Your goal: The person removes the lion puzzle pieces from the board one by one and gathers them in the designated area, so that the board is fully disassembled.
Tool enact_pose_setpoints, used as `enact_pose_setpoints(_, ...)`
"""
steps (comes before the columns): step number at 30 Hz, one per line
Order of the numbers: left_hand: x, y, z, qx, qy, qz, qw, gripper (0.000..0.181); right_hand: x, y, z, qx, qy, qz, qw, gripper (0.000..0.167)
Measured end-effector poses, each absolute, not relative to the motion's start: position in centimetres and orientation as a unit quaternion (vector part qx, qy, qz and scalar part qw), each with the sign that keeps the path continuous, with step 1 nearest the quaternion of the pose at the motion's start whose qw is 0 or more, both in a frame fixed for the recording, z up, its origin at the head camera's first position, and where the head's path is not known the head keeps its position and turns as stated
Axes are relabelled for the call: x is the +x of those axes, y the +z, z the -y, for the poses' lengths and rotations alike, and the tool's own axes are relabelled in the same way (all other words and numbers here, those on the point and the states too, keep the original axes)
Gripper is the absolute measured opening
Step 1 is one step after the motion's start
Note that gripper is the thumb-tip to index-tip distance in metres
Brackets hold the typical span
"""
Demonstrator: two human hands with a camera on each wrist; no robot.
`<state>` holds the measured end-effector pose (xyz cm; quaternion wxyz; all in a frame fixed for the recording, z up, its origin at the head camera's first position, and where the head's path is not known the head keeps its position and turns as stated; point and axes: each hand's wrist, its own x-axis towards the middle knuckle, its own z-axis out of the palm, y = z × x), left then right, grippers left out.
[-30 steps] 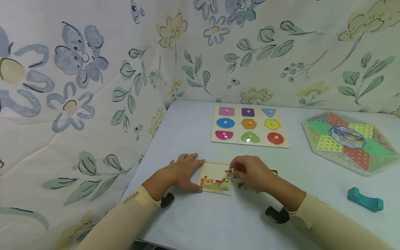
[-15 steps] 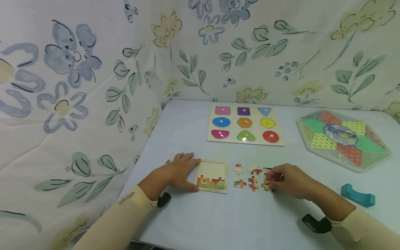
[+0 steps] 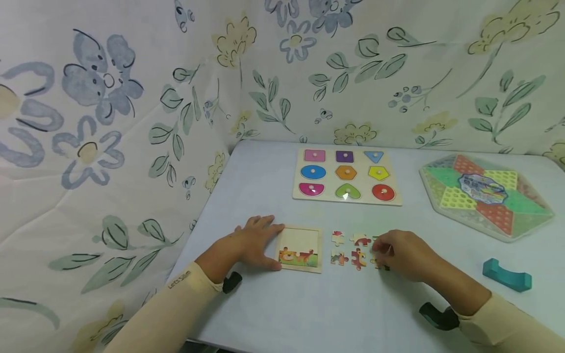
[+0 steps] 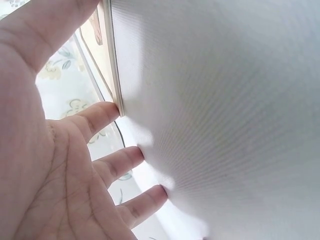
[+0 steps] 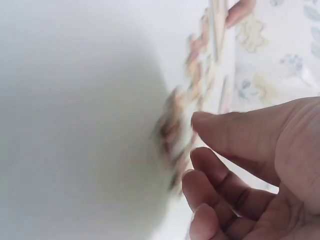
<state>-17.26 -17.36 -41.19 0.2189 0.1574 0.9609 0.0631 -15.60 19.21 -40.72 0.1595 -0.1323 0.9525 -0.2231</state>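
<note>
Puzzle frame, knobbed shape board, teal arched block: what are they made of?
Puzzle frame: likely wood or fibreboard, matte; pale tan rim and base, thin bare-looking edge in the left wrist view.
Knobbed shape board: probably wood, glossy-coated shapes; pale tan base, bright glint on the green heart.
Teal arched block: painted wood, plastic or foam, can't tell; uniform colour, no visible grain.

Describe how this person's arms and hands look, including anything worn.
Left hand and right hand look bare, without gloves. Both arms wear cream sleeves: the left sleeve has dark lettering, apparently "Let's Slim", near its cuff; the right sleeve shows no readable lettering. A dark, rounded device sits at each wrist.
</note>
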Motion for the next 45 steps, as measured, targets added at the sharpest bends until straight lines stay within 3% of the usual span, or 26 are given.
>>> enact_pose_setpoints(5,-17.3,-41.2,17.7,0.156,0.069,-0.96,0.221,0.101,-15.8,-40.0,-14.8,-0.15,-0.22,-0.953,0.147,0.032)
enact_pose_setpoints(13,-17.4,-41.2,17.7,0.159,0.071,-0.96,0.221,0.1,-15.6,-40.8,-6.8,-0.208,-0.204,-0.946,0.14,0.039)
enact_pose_setpoints(19,-17.5,-41.2,17.4,0.161,0.066,-0.959,0.222,0.1,-15.7,-41.5,-3.3,-0.251,-0.226,-0.93,0.145,0.04)
enact_pose_setpoints(29,-17.4,-41.2,17.5,0.159,0.058,-0.96,0.221,0.101,-15.8,-41.4,-1.5,-0.246,-0.24,-0.923,0.175,0.036)
enact_pose_setpoints(45,-17.3,-41.1,17.5,0.16,0.059,-0.961,0.219,0.102,-16.2,-41.7,-2.1,-0.239,-0.35,-0.893,0.15,0.019)
